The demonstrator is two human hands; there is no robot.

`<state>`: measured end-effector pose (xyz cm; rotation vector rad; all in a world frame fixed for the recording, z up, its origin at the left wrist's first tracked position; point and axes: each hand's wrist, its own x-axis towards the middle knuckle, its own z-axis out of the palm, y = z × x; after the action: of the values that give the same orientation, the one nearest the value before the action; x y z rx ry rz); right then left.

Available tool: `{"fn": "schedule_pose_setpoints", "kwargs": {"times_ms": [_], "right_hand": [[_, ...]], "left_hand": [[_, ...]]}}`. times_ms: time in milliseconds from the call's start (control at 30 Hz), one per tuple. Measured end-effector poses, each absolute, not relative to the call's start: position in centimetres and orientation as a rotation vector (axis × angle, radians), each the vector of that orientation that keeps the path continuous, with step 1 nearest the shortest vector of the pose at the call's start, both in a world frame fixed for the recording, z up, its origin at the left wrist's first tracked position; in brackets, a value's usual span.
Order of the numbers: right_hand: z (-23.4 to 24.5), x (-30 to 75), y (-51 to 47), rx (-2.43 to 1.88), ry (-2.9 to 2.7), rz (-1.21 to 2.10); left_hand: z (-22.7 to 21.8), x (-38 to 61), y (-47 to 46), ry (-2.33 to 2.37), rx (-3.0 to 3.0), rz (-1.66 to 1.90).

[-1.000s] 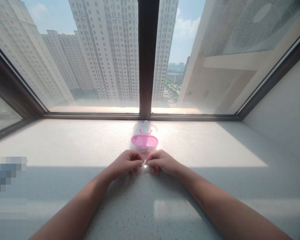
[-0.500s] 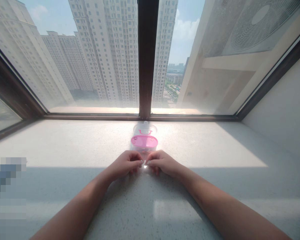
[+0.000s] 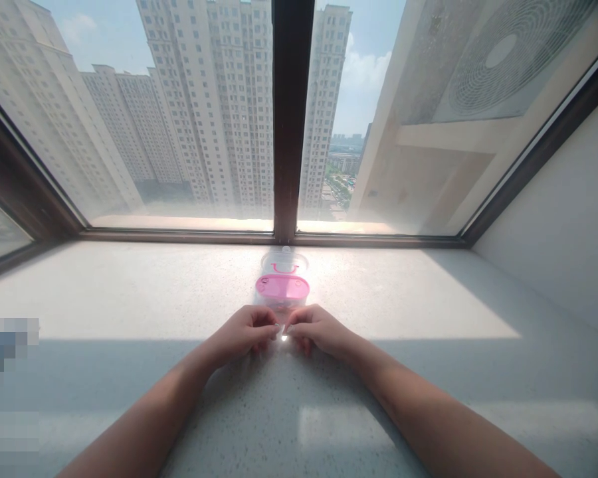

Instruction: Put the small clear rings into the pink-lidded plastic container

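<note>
My left hand (image 3: 253, 329) and my right hand (image 3: 315, 326) meet almost fingertip to fingertip over the sill. Thumb and forefinger are pinched together on each hand. Whatever they hold is too small to name; only a bright glint shows between and just below the fingertips. Right beyond my fingers sits a clear plastic box with a pink oval part (image 3: 283, 287). Behind the pink part is a clear lid (image 3: 285, 261) with a pink handle. The near side of the box is partly covered by my hands.
A pale speckled window sill (image 3: 129, 292) spreads around my hands, with sunlit and shaded bands. The dark window frame (image 3: 286, 133) and its glass stand behind the box. A white wall (image 3: 558, 179) bounds the right side. A blurred bluish patch (image 3: 2, 342) lies at left.
The whole view has shifted slightly, with my hands and the box appearing a little lower and further left. Both hands keep the same pinched pose.
</note>
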<state>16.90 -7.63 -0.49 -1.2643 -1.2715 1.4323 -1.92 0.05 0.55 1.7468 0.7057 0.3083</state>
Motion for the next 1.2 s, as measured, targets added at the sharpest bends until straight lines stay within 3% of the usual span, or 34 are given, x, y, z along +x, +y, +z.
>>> {"fn": "schedule_pose_setpoints", "kwargs": {"times_ms": [1200], "right_hand": [[-0.27,16.88,-7.69,-1.24,-1.283,1.439]], "left_hand": [[0.81,-1.88,0.01,0.707,1.745,0.293]]}}
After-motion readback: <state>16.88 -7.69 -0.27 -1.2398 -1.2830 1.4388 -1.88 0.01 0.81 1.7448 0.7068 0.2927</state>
